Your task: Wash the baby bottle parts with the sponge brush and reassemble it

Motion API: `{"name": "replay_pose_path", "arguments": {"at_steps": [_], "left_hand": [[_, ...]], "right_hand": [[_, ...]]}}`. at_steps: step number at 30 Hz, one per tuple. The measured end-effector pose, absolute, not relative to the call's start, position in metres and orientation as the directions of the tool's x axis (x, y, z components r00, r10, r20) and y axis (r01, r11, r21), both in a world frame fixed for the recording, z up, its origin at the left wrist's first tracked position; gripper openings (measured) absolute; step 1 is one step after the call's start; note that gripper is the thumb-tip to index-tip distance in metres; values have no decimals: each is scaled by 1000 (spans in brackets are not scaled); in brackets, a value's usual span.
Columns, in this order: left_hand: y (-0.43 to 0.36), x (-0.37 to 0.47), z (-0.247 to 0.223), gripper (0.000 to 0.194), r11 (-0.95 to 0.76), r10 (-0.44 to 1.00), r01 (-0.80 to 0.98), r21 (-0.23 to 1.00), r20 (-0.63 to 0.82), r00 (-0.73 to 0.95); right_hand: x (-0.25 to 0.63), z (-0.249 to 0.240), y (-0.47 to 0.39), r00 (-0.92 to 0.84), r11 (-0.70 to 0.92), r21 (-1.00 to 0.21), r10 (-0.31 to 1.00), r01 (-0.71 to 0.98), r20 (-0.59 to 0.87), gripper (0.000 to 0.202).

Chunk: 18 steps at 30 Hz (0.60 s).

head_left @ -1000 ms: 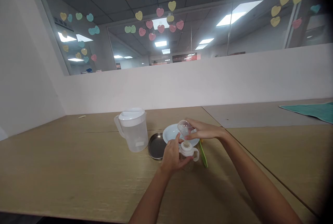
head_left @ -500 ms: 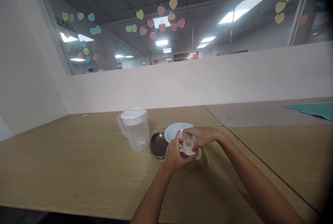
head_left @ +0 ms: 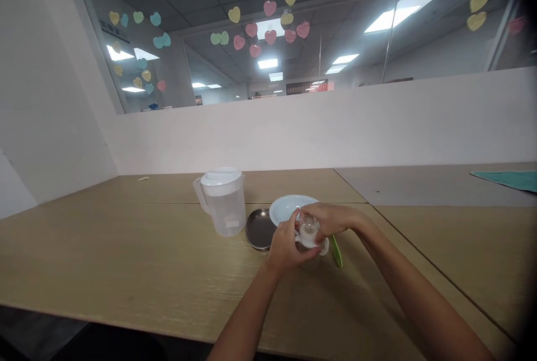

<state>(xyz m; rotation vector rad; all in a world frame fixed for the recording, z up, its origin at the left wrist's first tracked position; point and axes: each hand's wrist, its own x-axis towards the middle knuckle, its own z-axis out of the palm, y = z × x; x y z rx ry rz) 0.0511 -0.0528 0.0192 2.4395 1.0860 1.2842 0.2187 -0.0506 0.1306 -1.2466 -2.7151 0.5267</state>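
Between my hands is what looks like a baby bottle, with a clear domed cap and a white collar with side handles. My left hand grips its collar from the left, thumb along the near side. From above and the right, my right hand has its fingers closed around the clear dome. The bottle's lower part is hard to see. Just behind the hands lies a pale blue plate, partly covered by them. A slim green item rests at the right of the bottle; its upper end is hidden.
Left of the hands stands a translucent lidded pitcher, its handle pointing left. A round dark metal pan sits between pitcher and plate. A teal cloth lies at the far right. A white wall with a window borders the table behind.
The view has shifted slightly, so the scene sits a little further right. Both hands keep their hold on the bottle, and the dome appears slightly more upright.
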Motion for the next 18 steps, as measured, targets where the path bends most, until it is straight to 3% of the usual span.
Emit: {"name": "replay_pose_path", "arguments": {"at_steps": [18], "left_hand": [[-56, 52, 22, 90, -695, 696, 539, 476, 634, 337]], "right_hand": [[204, 133, -64, -587, 566, -240, 810, 789, -21, 43]]}}
